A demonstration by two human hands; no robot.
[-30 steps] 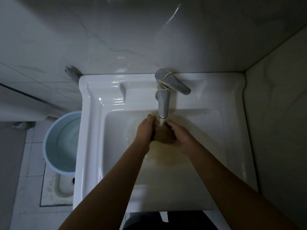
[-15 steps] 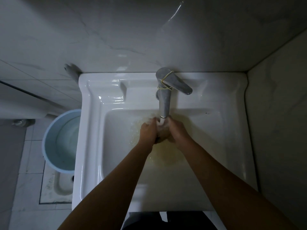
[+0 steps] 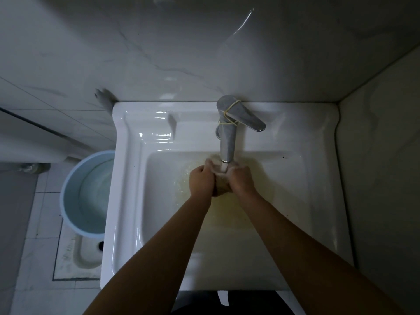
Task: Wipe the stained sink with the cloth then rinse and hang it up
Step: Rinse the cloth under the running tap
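Cloth (image 3: 220, 187): bunched between left hand (image 3: 201, 181) at 9 o'clock and right hand (image 3: 241, 180) at 3 o'clock, both clenched on it, under running tap (image 3: 227, 142), over sink (image 3: 127, 201)

white sink (image 3: 127, 201) against the tiled wall | yellowish water pooled in its basin | blue bucket (image 3: 75, 201) on the floor just beside it

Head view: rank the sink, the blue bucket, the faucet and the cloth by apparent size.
1. sink
2. blue bucket, partly hidden behind the sink's edge
3. faucet
4. cloth, mostly covered by the left hand and right hand, so its real extent is unclear
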